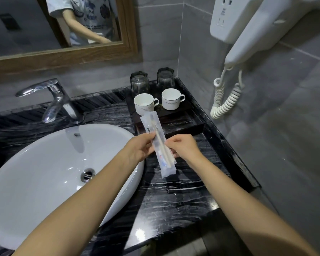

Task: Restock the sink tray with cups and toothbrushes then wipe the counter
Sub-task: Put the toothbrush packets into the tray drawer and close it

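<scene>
You seem to be on the toothbrush step: on the black counter (pixel 174 200), the dark tray (pixel 185 124) at one o'clock already carries two white cups (pixel 144 104) and two glasses (pixel 139 83); the next move calls for laying the packets on its bare near end. Your left hand (pixel 139 150) and right hand (pixel 185 147) pinch the clear-wrapped toothbrush packets (pixel 160 145) from nine and three o'clock, above the counter just short of the tray; pale handles show through.

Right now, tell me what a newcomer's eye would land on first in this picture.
Dead centre, the left hand and right hand pinch clear-wrapped toothbrush packets above the black marble counter. Behind them, two white mugs and two glass tumblers stand on the dark tray in the corner. The big white basin fills the lower left.
</scene>
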The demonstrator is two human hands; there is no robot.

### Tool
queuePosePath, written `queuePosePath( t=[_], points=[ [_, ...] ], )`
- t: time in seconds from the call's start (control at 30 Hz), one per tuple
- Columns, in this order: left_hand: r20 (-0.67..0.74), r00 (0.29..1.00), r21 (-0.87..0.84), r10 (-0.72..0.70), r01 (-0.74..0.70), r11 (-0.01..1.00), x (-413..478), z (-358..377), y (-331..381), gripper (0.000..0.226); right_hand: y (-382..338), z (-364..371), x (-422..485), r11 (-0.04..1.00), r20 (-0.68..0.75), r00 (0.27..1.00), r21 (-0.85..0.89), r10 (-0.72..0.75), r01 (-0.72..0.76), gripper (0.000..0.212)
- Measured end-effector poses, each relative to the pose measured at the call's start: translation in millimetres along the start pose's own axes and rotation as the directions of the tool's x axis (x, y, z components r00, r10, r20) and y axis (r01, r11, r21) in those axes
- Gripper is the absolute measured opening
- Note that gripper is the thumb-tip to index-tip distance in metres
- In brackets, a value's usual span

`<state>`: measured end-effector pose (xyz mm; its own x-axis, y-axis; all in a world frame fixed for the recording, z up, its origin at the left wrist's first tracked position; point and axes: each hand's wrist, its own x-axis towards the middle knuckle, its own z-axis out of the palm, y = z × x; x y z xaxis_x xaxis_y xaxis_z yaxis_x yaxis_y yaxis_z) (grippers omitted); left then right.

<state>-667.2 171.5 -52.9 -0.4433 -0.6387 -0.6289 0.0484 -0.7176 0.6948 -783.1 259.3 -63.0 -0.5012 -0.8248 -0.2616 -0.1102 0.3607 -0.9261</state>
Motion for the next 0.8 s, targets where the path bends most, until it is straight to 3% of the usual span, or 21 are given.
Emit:
queuePosePath(
  t=[0.17, 0.3, 0.43, 0.7, 0.8],
  points=[
    [-0.024, 0.999, 0.012, 0.032, -0.032, 0.999, 10.4, 0.9, 8.0, 0.014, 0.5, 0.0, 13.5, 0.994, -0.098, 0.995, -0.107, -0.023, 0.013, 0.015],
    [-0.041, 0.999, -0.013, 0.012, -0.013, 1.000, 18.8, -8.6, 15.9, 0.014, 18.2, -13.9, 33.0, 0.909, -0.273, 0.961, -0.409, -0.036, -0.082, 0.017],
    [-0.043, 0.999, -0.056, -0.010, 0.008, 0.998, 24.9, -20.8, 24.1, 0.014, 36.3, -11.3, 51.8, 0.905, -0.281, 0.956, -0.378, 0.087, -0.194, 0.027],
    [-0.054, 0.998, -0.052, -0.038, 0.035, 0.998, 34.4, -33.5, 34.2, 0.009, 40.7, 8.2, 60.4, 0.938, -0.319, 0.947, -0.315, 0.038, -0.144, 0.015],
    [-0.048, 0.998, -0.037, -0.045, 0.044, 0.998, 36.9, -32.7, 32.5, 0.009, 38.1, 9.5, 64.4, 0.944, -0.324, 0.943, -0.284, 0.072, -0.169, 0.025]
  ],
)
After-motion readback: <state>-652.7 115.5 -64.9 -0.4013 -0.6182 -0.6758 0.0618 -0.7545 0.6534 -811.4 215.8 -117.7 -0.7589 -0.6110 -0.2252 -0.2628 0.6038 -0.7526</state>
